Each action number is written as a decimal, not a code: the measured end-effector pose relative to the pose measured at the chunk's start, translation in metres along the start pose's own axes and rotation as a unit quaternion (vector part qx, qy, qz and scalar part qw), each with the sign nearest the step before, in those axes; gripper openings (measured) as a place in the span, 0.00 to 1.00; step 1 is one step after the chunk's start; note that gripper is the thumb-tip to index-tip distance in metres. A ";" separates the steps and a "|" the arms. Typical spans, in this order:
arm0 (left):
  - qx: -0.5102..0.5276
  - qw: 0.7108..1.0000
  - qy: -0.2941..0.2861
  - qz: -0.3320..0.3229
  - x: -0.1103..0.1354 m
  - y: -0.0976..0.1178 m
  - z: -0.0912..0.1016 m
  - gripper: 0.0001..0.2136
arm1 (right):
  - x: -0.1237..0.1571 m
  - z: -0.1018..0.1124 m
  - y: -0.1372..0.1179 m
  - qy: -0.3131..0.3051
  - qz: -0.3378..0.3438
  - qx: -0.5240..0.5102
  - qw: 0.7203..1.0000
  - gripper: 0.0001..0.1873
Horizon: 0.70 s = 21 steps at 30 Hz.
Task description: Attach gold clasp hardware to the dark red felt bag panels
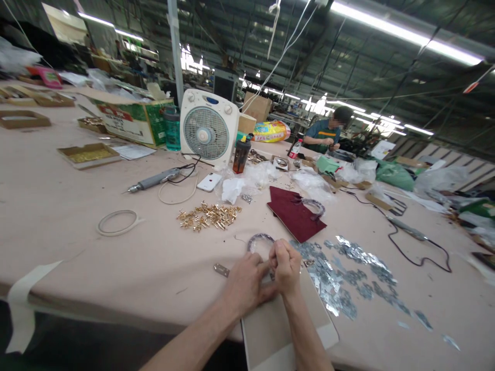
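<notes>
My left hand (246,281) and my right hand (286,265) meet near the table's front edge, fingers pinched together on a silvery curved handle (260,238) that arcs up beyond them. Both rest over a beige flat panel (278,330) that overhangs the edge. A small metal plate (221,269) lies just left of my left hand. A heap of small gold fittings (209,215) sits further back on the left.
A dark red panel (296,214) with a second handle lies behind my hands. Silvery foil scraps (348,273) spread to the right. A tape ring (116,222), an electric screwdriver (152,181), a white fan (207,129) and boxes stand beyond. Another person (325,135) works far back.
</notes>
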<state>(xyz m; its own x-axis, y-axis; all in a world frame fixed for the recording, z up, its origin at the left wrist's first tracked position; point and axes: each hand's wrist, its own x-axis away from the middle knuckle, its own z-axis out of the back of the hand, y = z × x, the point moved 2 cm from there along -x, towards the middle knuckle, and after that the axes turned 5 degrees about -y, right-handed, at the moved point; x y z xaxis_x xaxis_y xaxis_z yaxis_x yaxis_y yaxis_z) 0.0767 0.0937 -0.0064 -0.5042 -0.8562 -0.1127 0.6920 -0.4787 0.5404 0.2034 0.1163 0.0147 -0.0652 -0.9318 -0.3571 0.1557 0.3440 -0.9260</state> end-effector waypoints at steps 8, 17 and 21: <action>0.009 1.000 0.004 0.006 0.001 0.001 0.001 0.21 | 0.004 0.007 0.000 0.012 0.003 -0.075 0.997 0.24; 0.016 1.000 0.000 0.003 0.002 0.001 0.002 0.19 | 0.013 0.007 -0.014 -0.027 0.078 -0.157 0.984 0.23; 0.018 1.000 0.001 0.004 0.002 0.002 0.004 0.18 | 0.017 0.006 -0.005 -0.047 0.041 -0.127 0.990 0.24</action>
<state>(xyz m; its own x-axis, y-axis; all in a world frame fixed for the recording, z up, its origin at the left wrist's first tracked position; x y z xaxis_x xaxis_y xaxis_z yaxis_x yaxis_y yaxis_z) 0.0747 0.0916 -0.0028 -0.4973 -0.8605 -0.1105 0.6768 -0.4644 0.5712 0.2074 0.0982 0.0145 0.0306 -0.9025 -0.4296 -0.0960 0.4252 -0.9000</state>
